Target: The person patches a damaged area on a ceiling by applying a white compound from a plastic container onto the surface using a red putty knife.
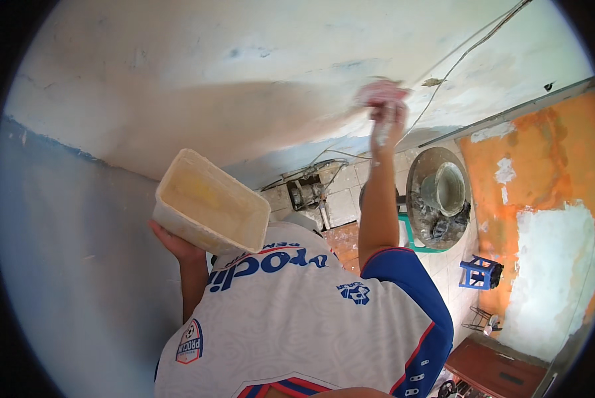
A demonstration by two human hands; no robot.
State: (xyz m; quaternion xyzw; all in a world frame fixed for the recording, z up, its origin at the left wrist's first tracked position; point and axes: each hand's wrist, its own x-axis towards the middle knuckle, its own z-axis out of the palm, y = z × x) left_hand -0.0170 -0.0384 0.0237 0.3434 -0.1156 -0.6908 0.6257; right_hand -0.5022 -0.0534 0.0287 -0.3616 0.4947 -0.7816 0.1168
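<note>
My left hand (175, 244) grips a pale rectangular plastic tub (186, 229) from below and outside; its inside shows a thin whitish-yellow residue. The tub is tilted, and its rim is smeared. My right hand (389, 123), whitened with paste, is raised at the end of a stretched arm and closed around a pinkish-red pad-like thing (382, 91). That thing is smeared by motion, so its exact kind does not show. It is close to the patchy white wall (244, 46); whether it touches cannot be told.
A thin cable (473, 48) hangs across the wall at the upper right. To the right, a grey bucket (446, 189) stands on a round dirty board (420, 174) above a green stool (407, 232). Beyond are a blue stool (480, 273) and an orange wall (529, 159) with white patches.
</note>
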